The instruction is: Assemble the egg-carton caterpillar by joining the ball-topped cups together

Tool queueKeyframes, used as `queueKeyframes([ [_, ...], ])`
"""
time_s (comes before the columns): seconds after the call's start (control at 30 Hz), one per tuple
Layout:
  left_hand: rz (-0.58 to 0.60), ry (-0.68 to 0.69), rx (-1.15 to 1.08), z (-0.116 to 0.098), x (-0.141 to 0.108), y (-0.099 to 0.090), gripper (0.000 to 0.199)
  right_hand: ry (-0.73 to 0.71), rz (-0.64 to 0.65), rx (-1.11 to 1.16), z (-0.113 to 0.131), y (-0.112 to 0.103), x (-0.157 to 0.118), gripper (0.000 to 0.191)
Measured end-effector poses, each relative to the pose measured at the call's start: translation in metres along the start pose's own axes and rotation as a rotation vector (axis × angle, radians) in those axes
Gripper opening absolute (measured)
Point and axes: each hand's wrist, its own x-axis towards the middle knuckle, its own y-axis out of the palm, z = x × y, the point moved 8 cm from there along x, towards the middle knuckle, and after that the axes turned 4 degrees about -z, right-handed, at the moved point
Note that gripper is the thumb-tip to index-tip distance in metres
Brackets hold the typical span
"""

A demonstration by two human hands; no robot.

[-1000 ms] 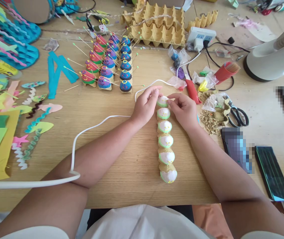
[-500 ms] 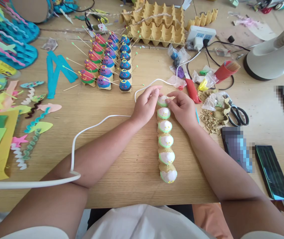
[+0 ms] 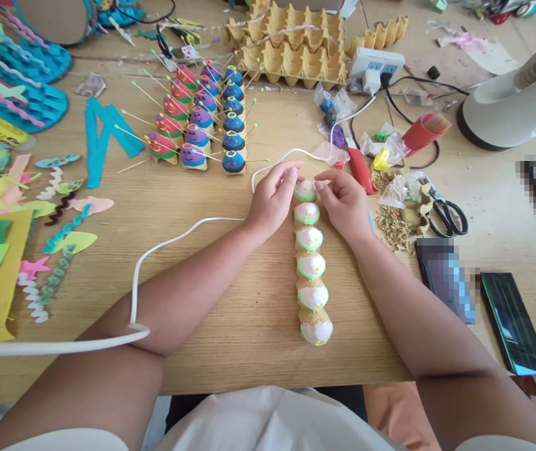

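A strip of egg-carton cups (image 3: pixel 311 266) lies lengthwise in front of me, its several bumps covered in white with light green rims and small yellow bits. At its far end, my left hand (image 3: pixel 274 194) is beside the left of the farthest bump (image 3: pixel 306 190), fingers curled and thumb near the index finger. On the right side of that bump is my right hand (image 3: pixel 343 200), its thumb and index finger bent close together. Whether either hand pinches something small cannot be made out. Three rows of painted bumps (image 3: pixel 195 136) with thin pins stand farther back.
A white cable (image 3: pixel 168 241) crosses by my left arm. Paper cut-outs (image 3: pixel 70 207) lie left. Egg cartons (image 3: pixel 296 56) and a power strip (image 3: pixel 377 62) stand behind. Scissors (image 3: pixel 449 216), a red tube (image 3: pixel 425 134) and phones (image 3: pixel 514 322) are on the right.
The view has shifted slightly, so most things appear a little farther left. Both hands stay at the strip's far end, and the right fingertips sit slightly off the farthest bump.
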Motion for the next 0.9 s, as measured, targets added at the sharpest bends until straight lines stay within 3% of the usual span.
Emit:
queueKeyframes([
  [0.17,-0.024,0.043,0.033,-0.004,-0.001,-0.002,0.054,0.038,-0.110,0.142,-0.008,-0.014,0.006,0.069],
  [0.3,-0.050,0.170,0.162,-0.018,-0.003,-0.006,0.046,0.108,-0.075,0.252,-0.012,-0.017,0.013,0.080],
  [0.47,-0.073,0.353,0.390,-0.042,-0.008,-0.010,0.029,0.135,-0.016,0.374,0.005,-0.020,0.013,0.073],
  [0.73,0.021,0.399,0.449,-0.047,-0.012,0.000,0.028,0.272,0.167,0.543,0.022,-0.006,0.001,0.084],
  [0.9,0.014,0.390,0.427,-0.045,-0.012,0.000,0.029,0.120,0.180,0.329,0.035,-0.007,0.001,0.064],
])
